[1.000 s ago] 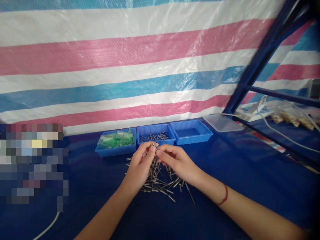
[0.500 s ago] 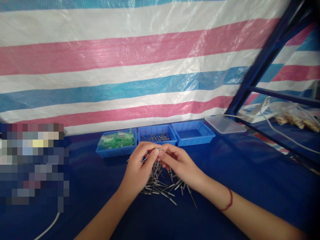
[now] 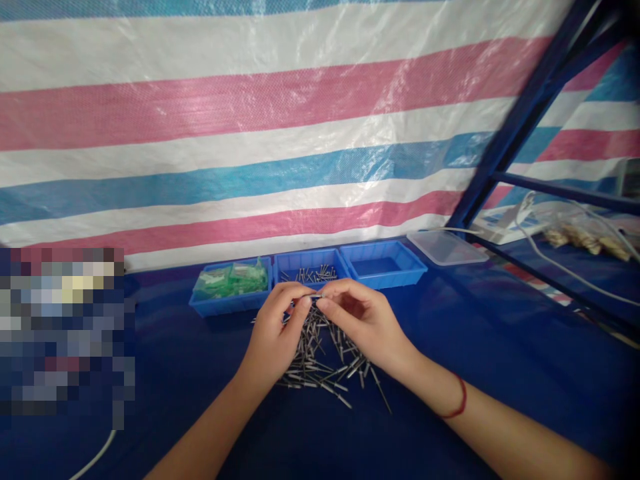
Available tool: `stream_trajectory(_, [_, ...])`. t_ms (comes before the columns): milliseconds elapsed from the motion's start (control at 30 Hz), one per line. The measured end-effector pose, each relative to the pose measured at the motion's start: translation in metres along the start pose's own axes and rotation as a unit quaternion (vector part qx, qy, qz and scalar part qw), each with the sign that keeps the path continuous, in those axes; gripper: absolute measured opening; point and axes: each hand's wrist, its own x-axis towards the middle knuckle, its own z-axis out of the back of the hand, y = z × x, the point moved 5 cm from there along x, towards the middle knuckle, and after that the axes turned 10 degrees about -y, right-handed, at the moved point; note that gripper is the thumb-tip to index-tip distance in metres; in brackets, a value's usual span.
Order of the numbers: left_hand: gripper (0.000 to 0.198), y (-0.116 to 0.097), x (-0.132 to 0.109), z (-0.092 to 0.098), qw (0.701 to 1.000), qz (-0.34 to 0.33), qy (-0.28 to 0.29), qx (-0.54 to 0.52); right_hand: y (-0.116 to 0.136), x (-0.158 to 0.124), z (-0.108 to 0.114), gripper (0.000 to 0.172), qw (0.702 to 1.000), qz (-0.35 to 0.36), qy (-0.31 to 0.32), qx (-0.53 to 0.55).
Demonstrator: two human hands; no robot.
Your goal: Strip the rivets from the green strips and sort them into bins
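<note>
My left hand (image 3: pixel 280 325) and my right hand (image 3: pixel 361 319) meet fingertip to fingertip over the table. Between them they pinch a small metal rivet (image 3: pixel 315 297), mostly covered by the thumbs and fingers. Below and behind the hands lies a loose pile of blind rivets (image 3: pixel 310 370) with long thin stems, pointing every way. Just beyond the fingers stands a blue bin (image 3: pixel 309 256) with several rivets inside. A red cord circles my right wrist.
Left of the rivet bin is a blue bin (image 3: pixel 200 307) with green plastic packets; to its right is another blue bin (image 3: pixel 400 278). A clear lid (image 3: pixel 447 249) lies at the back right, near a dark metal frame (image 3: pixel 493 160). A white cable (image 3: pixel 95 460) runs at lower left.
The fingertips have moved slightly apart, so more of the rivet shows between them. The right fingers have lifted a little. The view has shifted slightly.
</note>
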Motion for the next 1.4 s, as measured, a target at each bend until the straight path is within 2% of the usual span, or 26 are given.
stream_trajectory(100, [0.019,0.0,-0.001,-0.005,1.0,-0.001,0.027,0.002,0.005,-0.001,0.002,0.013,0.999,0.034,-0.005,-0.032])
stream_trajectory(167, [0.019,0.002,-0.002,-0.006,0.999,0.007,0.027,0.023,0.011,0.002,0.003,0.012,0.994,0.081,-0.011,-0.068])
stream_trajectory(300, [0.027,0.005,-0.004,-0.005,0.993,0.011,0.011,0.113,0.013,0.021,0.007,0.014,0.961,0.193,-0.046,-0.192])
stream_trajectory(367, [0.023,0.002,-0.006,-0.008,0.986,-0.014,0.054,0.154,0.005,0.031,0.007,0.018,0.931,0.235,-0.038,-0.276])
stream_trajectory(467, [0.016,-0.008,-0.013,-0.018,0.965,-0.075,0.157,0.198,-0.012,0.04,0.007,0.03,0.888,0.241,0.0,-0.392])
stream_trajectory(567, [0.018,-0.016,-0.022,-0.03,0.94,-0.13,0.231,0.215,-0.016,0.038,0.012,0.033,0.887,0.228,-0.004,-0.401])
stream_trajectory(633, [0.02,-0.019,-0.027,-0.038,0.933,-0.137,0.246,0.226,-0.011,0.034,0.015,0.032,0.899,0.222,-0.017,-0.378])
stream_trajectory(833, [0.021,-0.019,-0.036,-0.056,0.92,-0.127,0.242,0.283,0.0,0.027,0.008,0.031,0.913,0.218,0.0,-0.346])
stream_trajectory(1033, [0.016,-0.017,-0.036,-0.058,0.919,-0.11,0.217,0.311,0.004,0.02,0.006,0.027,0.927,0.211,0.006,-0.311])
stream_trajectory(1167, [0.019,-0.013,-0.023,-0.039,0.943,-0.078,0.141,0.29,0.008,0.015,0.009,0.013,0.96,0.141,0.009,-0.241])
stream_trajectory(1300, [0.018,-0.004,-0.005,-0.012,0.986,-0.006,0.087,0.14,0.007,0.008,0.003,0.032,0.979,0.041,0.072,-0.187])
stream_trajectory(1400, [0.013,0.003,0.003,0.001,0.997,0.024,0.043,0.064,0.002,0.003,-0.003,0.036,0.983,-0.004,0.105,-0.153])
